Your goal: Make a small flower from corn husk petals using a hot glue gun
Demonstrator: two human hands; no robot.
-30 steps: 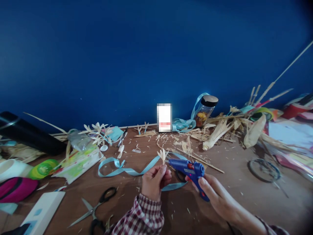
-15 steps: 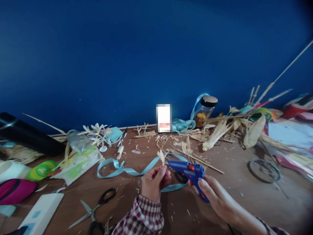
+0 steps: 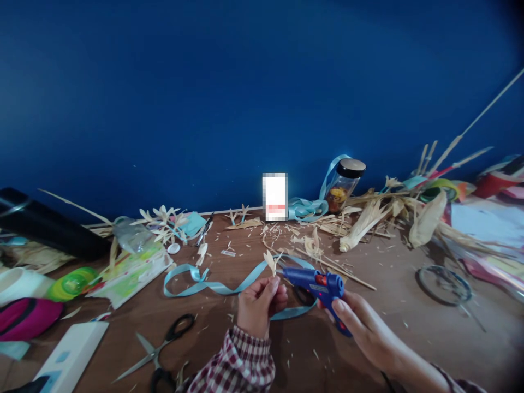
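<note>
Between the thumb and fingers of my left hand (image 3: 258, 307) is a small pale corn-husk flower (image 3: 271, 263), held upright by its base. My right hand (image 3: 364, 325) is wrapped round the handle of a blue hot glue gun (image 3: 317, 285). The gun's nozzle points left and is at the flower's side; whether it touches, I cannot tell. A light blue ribbon (image 3: 229, 286) curls over the table behind and beneath both hands. Open scissors (image 3: 154, 353) with black handles lie to the left of my left sleeve.
Husk flowers (image 3: 164, 224) stand at the back left beside a black bottle (image 3: 49, 226). A lidded glass jar (image 3: 344, 188) leans by the blue wall, near dried corn husks (image 3: 364, 224). A wire coil (image 3: 444, 285) is at right, a white power strip (image 3: 73, 355) front left.
Hardly anything differs. The whole view has shifted very slightly; both hands keep the same hold, with the nozzle still beside the flower.
</note>
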